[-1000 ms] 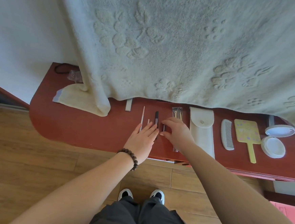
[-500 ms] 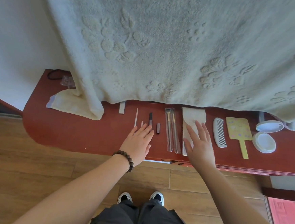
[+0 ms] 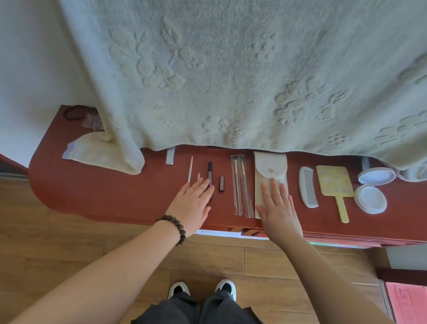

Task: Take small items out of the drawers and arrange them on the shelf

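The right hand [image 3: 278,213] lies flat, fingers straight, on the pouch [image 3: 270,177], whose long axis runs away from the person; the left hand [image 3: 192,203] rests flat too.

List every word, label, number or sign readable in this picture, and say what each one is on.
No text can be read anywhere.
Pink sheet on the floor: faint printed marks, too blurred to read.
Yellow hand mirror: only a pale dot pattern, no words.
White snap pouch under the right hand, comb and round compact: no lettering visible.
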